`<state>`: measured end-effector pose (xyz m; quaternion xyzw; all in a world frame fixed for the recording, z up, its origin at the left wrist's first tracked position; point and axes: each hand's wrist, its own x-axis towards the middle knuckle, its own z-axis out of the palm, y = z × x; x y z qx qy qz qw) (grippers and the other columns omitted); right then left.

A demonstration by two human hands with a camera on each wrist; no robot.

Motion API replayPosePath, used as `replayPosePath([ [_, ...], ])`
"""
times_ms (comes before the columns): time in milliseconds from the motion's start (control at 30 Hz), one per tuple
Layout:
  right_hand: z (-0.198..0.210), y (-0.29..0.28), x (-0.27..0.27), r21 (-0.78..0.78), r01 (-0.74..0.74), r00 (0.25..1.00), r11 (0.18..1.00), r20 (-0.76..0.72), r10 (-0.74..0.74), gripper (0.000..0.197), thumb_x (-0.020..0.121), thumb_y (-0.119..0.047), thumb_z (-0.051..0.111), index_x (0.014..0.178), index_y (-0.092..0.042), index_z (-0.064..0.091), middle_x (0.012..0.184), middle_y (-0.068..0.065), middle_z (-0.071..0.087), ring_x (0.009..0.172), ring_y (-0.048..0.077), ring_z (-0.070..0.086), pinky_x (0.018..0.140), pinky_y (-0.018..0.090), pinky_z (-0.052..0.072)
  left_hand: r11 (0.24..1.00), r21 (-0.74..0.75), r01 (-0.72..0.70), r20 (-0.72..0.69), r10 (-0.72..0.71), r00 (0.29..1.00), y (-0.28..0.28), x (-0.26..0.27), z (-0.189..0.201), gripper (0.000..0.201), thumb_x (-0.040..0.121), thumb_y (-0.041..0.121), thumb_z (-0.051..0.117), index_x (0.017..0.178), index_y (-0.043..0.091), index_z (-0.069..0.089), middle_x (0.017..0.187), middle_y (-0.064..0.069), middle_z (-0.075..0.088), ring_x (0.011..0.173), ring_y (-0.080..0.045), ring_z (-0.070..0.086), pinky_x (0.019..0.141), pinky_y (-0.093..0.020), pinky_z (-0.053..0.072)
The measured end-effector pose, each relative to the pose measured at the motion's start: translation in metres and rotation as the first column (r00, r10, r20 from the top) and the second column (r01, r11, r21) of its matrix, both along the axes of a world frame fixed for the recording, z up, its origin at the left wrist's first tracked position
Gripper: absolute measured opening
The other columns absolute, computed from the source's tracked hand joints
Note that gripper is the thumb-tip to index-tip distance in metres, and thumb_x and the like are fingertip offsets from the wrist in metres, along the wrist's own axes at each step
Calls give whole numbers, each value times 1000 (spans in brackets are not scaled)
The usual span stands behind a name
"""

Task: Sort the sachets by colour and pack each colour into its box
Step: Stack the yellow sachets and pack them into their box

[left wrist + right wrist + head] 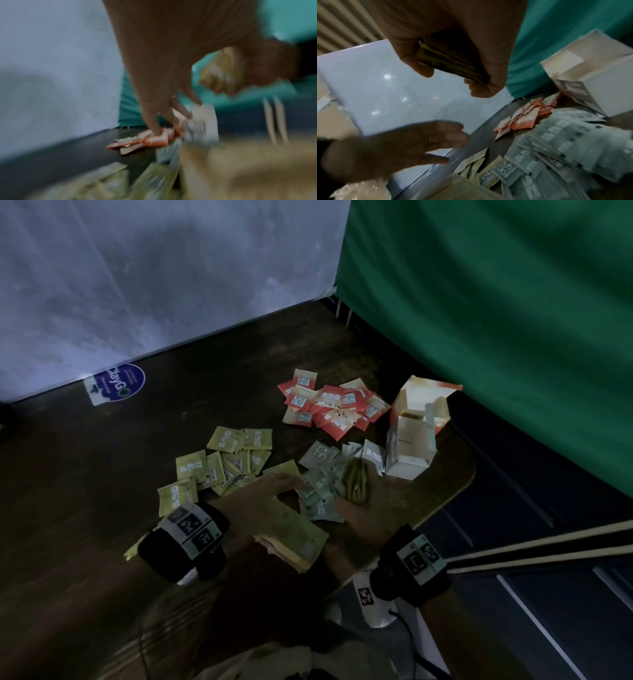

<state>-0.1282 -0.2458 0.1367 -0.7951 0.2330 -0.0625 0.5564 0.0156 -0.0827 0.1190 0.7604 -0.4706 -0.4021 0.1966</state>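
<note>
1. Sachets, small flat yellow-green paper ones, sit as a squared-up stack (357,484) edge-on in the right hand (363,508), whose thumb and curled fingers (481,89) clamp the stack's faces; the hand hovers over the pale grey-green sachet pile (322,491) near the table's right edge.
2. Beside it, the left hand (263,491) reaches forward with fingers straight and spread, grasping nothing, low over the near end of that grey-green pile; whether the fingertips (458,135) touch it I cannot tell.
3. Under the left forearm, at the table's near edge, lies a flat yellow cardboard box (294,539) on its side.
4. Further out, loose yellow-green sachets (222,463) scatter toward the middle of the dark wooden table (102,474), and the orange-red sachets (329,409) heap toward the far right corner.
5. Just right of both piles, two opened cardboard boxes stand close together by the right edge: a white one (411,450) nearer, an orange-and-white one (421,402) behind.
6. Handling, as I judge it: each sachet is light, thin and bendy, probably slick, so a stack will fan or slip unless pinched across its flat faces near the middle, with edges tapped level first.
7. Room: the table's left half is open for squaring stacks; the right edge drops off just past the boxes, and the green cloth (513,337) hangs close behind them, so sweeping moves should run leftward.
</note>
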Motion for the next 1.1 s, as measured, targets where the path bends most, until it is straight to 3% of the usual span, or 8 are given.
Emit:
replayPosePath([
  [133,-11,-13,-15,138,12,984,990,-177,13,34,85,2,62,115,-6,47,86,0,55,68,-4,57,61,3,44,894,290,342,424,-440,791,-2,-1,-28,80,75,37,66,143,38,25,150,7,29,138,-17,28,114,-44,22],
  [267,-26,-11,-29,251,-12,972,968,-223,70,64,58,-24,69,117,-9,50,97,4,60,99,24,60,88,40,52,963,186,196,344,-250,905,-5,-4,-32,63,84,47,60,139,32,37,133,5,48,114,-18,53,89,-28,43],
  [433,-22,-2,-46,272,-209,950,940,-172,261,65,71,-12,71,130,-2,46,113,9,59,108,21,58,80,15,47,998,46,53,193,-61,979,4,-11,-30,39,95,19,49,133,18,47,126,-5,56,111,-22,55,91,-35,45],
  [567,-32,20,-38,143,-425,874,894,-190,447,81,60,-49,66,130,-15,42,108,-3,57,93,9,57,80,25,46,997,-60,-52,143,60,988,14,-19,-35,31,98,13,41,127,15,53,106,-11,64,90,-27,61,78,-45,49],
  [733,-56,56,-17,-290,-485,839,825,-420,346,72,72,-60,58,129,-18,43,121,7,53,109,28,52,96,42,44,985,-98,-144,65,151,986,13,-37,-33,28,99,14,41,124,11,53,105,-5,59,87,-20,54,74,-29,41],
  [900,-56,64,3,100,-539,584,837,-671,456,20,93,-34,52,101,-18,59,98,10,58,104,32,56,84,36,43,976,-74,-207,11,208,978,15,-44,-39,24,99,17,41,120,10,52,102,-10,61,86,-27,57,71,-37,43],
  [967,-55,64,6,65,-486,625,872,-671,398,23,91,-37,55,101,-16,56,85,5,55,91,26,56,78,35,45,979,-62,-195,-2,196,981,16,-45,-42,25,100,15,39,121,9,50,104,-17,61,86,-33,58,74,-44,45],
  [1100,-46,59,-2,-90,-441,795,893,-501,343,47,85,-33,67,124,-10,52,116,9,60,106,26,58,83,31,46,971,-74,-227,19,229,973,16,-47,-38,31,99,25,45,126,12,49,107,-13,63,85,-30,61,71,-39,49],
])
